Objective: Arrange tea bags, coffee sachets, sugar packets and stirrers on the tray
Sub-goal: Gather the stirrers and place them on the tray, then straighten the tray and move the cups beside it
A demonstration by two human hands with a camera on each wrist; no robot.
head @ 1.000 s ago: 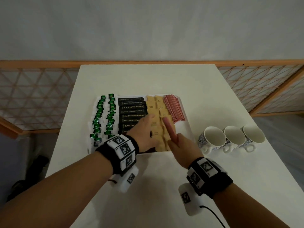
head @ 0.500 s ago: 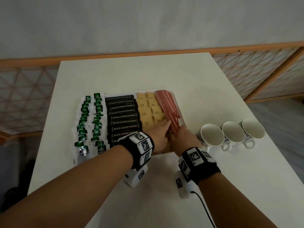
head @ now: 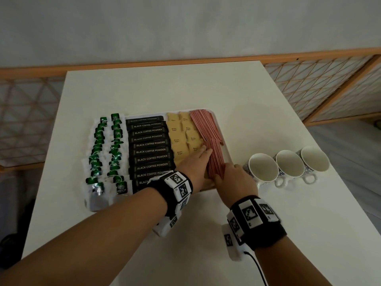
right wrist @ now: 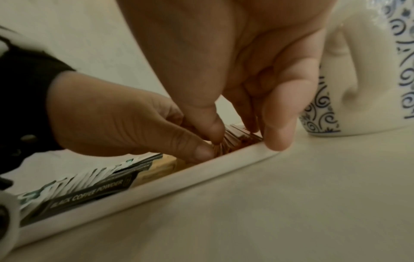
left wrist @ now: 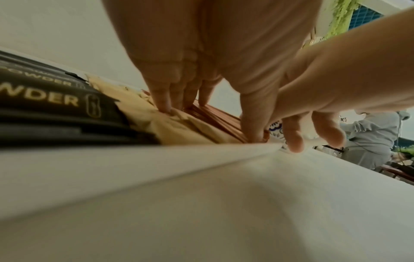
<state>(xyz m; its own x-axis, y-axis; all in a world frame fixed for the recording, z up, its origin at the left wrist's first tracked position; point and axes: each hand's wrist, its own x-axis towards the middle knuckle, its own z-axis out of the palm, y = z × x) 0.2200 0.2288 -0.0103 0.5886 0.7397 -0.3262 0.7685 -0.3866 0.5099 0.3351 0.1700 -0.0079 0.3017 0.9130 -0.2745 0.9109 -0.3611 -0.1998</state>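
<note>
Red stirrers (head: 214,159) are being squeezed between the flat left hand (head: 195,162) and the pinching right hand (head: 233,176). If pressed unevenly, sticks could be fanned over the sugar packets (head: 181,139).

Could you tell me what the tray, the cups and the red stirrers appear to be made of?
Tray: smooth, matte white with a rounded rim, probably plastic or melamine.
Cups: glossy white with blue scroll pattern and thick handles, likely glazed ceramic.
Red stirrers: thin flat striped strips; either paper wrappers or plastic, the look leaves it open.
</note>
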